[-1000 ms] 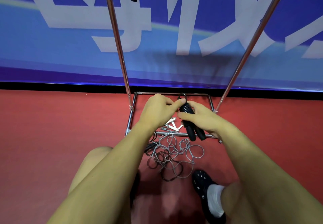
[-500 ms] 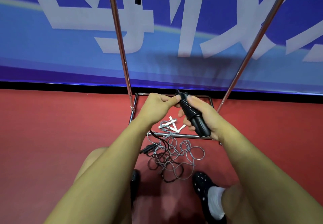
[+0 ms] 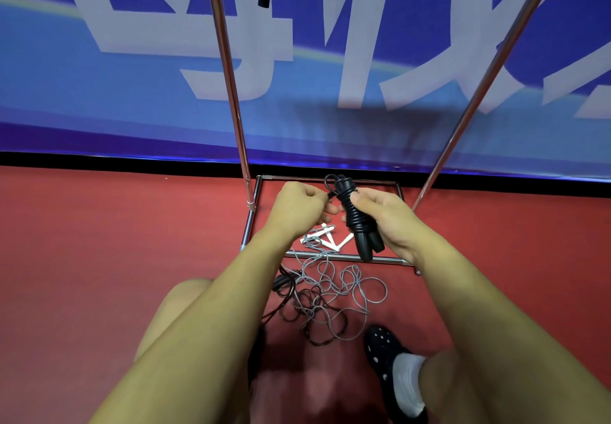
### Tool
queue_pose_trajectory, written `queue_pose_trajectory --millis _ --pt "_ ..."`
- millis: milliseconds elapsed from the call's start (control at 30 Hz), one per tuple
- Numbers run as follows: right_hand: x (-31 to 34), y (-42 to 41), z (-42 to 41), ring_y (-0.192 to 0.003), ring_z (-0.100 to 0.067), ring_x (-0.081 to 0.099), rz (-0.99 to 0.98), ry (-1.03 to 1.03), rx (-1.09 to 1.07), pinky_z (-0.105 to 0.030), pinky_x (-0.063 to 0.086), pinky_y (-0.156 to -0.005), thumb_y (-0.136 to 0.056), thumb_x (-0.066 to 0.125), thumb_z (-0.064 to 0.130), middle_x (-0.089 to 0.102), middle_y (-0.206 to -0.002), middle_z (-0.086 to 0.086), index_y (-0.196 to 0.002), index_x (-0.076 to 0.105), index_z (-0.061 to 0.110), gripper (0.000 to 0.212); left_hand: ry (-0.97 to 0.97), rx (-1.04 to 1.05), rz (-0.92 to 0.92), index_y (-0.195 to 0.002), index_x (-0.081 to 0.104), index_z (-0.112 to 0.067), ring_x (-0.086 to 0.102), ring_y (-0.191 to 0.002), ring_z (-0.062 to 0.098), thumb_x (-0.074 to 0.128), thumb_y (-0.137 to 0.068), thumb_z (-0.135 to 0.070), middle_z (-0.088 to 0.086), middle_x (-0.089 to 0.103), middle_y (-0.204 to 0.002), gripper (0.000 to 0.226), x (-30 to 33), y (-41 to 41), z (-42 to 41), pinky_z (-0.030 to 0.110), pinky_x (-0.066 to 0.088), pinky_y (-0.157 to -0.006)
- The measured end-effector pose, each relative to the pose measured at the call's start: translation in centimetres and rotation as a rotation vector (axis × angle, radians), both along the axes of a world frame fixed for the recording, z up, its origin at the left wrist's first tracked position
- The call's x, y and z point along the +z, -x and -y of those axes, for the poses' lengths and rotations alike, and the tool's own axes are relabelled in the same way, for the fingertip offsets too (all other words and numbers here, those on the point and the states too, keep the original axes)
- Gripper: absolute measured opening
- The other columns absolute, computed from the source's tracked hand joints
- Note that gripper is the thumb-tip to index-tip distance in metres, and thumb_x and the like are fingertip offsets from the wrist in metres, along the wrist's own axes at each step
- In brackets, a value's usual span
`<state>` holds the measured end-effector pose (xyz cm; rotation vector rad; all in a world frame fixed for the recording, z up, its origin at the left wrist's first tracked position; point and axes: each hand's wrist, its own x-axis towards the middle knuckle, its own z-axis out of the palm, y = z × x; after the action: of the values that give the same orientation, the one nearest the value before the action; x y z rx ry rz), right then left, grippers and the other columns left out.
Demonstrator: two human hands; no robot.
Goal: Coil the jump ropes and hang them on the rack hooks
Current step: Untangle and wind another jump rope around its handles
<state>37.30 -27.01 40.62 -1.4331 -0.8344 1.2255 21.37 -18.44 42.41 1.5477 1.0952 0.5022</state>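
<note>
Black jump rope (image 3: pixel 355 222) coiling, rack base (image 3: pixel 330 256) below.
Right hand (image 3: pixel 385 217) grip around handles; left hand (image 3: pixel 299 210) apparently pinching cord end.

Large white strokes of lettering are seen on the blue banner (image 3: pixel 132 60) behind the rack, but they are cut off by the top of the frame and crossed by the rack poles, so no character can be read with certainty. The strokes appear to belong to large characters, of which only the lower parts are shown. No label, brand, number or sign can be made out on anything else in view.
</note>
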Motion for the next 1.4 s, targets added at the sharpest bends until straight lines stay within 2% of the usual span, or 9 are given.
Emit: queue_pose_trajectory --millis 300,467,600,833,967,1133,1233,1333,1400 --pt "-0.1 -1.2 0.4 -0.084 -0.014 0.072 0.076 0.047 -0.117 -0.028 0.059 -0.073 -0.093 0.075 0.016 0.078 -0.095 -0.002 -0.119 0.071 0.012 0.027 -0.035 -0.077 0.007 -0.081 0.081 -0.02 0.064 -0.073 0.019 0.054 -0.081 -0.033 0.007 0.078 -0.084 0.03 0.6 0.3 0.4 0.051 0.056 -0.09" --pt "0.4 -0.9 0.6 -0.088 -0.017 0.073 0.055 0.048 -0.097 -0.028 0.056 -0.075 -0.079 0.086 0.017 0.079 -0.1 -0.006 -0.112 0.074 0.012 0.035 -0.043 -0.081 0.076 -0.086 0.082 -0.013 0.058 -0.07 0.015 0.061 -0.095 -0.023 0.005 0.078 -0.084 0.024 0.7 0.1 0.8 0.037 0.05 -0.075" --pt "0.7 -0.2 0.7 -0.077 -0.013 0.063 -0.053 0.035 -0.001 -0.032 0.049 -0.07 -0.085 0.078 0.012 0.074 -0.113 -0.021 -0.106 0.077 0.013 0.021 -0.044 -0.101 0.116 -0.091 0.08 -0.005 0.054 -0.066 0.019 0.062 -0.098 -0.021 0.004 0.063 -0.061 0.025 0.9 -0.1 0.9 0.034 0.044 -0.069" --pt "1.0 -0.3 0.4 -0.077 -0.018 0.073 -0.082 -0.035 -0.059 -0.021 0.051 -0.058 -0.094 0.062 -0.003 0.075 -0.089 -0.007 -0.118 0.061 0.008 0.026 0.1 -0.19 0.136 -0.111 0.073 -0.004 0.048 -0.043 0.014 0.049 -0.103 -0.01 0.009 0.068 -0.076 0.027 1.4 0.0 1.3 0.021 0.038 -0.041" --pt "0.7 -0.2 0.4 -0.078 -0.024 0.074 -0.091 0.004 -0.061 -0.028 0.057 -0.06 -0.095 0.066 0.003 0.075 -0.094 -0.007 -0.116 0.063 0.011 0.022 0.27 -0.189 0.081 -0.108 0.067 -0.01 0.034 -0.036 0.01 0.044 -0.104 -0.019 0.005 0.06 -0.061 0.025 1.6 0.1 1.3 0.019 0.022 -0.037" --pt "0.5 0.0 0.5 -0.077 -0.021 0.072 -0.042 0.02 -0.048 -0.026 0.054 -0.058 -0.095 0.068 0.006 0.077 -0.105 -0.01 -0.118 0.062 0.01 0.024 0.45 -0.204 -0.019 -0.104 0.05 -0.012 0.039 -0.038 0.012 0.036 -0.106 -0.037 0.002 0.053 -0.053 0.029 1.7 0.5 1.0 0.019 0.029 -0.036" --pt "0.8 -0.3 0.4 -0.079 -0.022 0.07 -0.056 -0.007 -0.036 -0.024 0.051 -0.059 -0.097 0.064 0.005 0.077 -0.114 -0.006 -0.121 0.057 0.009 0.025 0.525 -0.276 -0.046 -0.101 0.053 -0.01 0.05 -0.041 0.014 0.031 -0.106 -0.042 0.001 0.051 -0.052 0.039 1.7 0.7 0.9 0.021 0.042 -0.044" --pt "0.9 -0.3 0.3 -0.074 -0.021 0.067 -0.088 -0.036 -0.069 -0.024 0.051 -0.057 -0.097 0.063 0.005 0.076 -0.116 -0.007 -0.124 0.058 0.008 0.028 0.577 -0.296 0.057 -0.095 0.059 -0.008 0.065 -0.053 0.02 0.03 -0.107 -0.037 0.0 0.041 -0.049 0.043 1.5 0.5 1.0 0.034 0.056 -0.075" --pt "1.0 -0.5 0.3 -0.07 -0.019 0.067 -0.13 -0.047 -0.109 -0.026 0.05 -0.06 -0.097 0.062 0.006 0.076 -0.117 -0.008 -0.127 0.06 0.008 0.03 0.544 -0.266 0.144 -0.092 0.059 -0.009 0.07 -0.067 0.022 0.032 -0.109 -0.031 -0.002 0.039 -0.049 0.038 1.3 0.2 1.1 0.032 0.057 -0.073"
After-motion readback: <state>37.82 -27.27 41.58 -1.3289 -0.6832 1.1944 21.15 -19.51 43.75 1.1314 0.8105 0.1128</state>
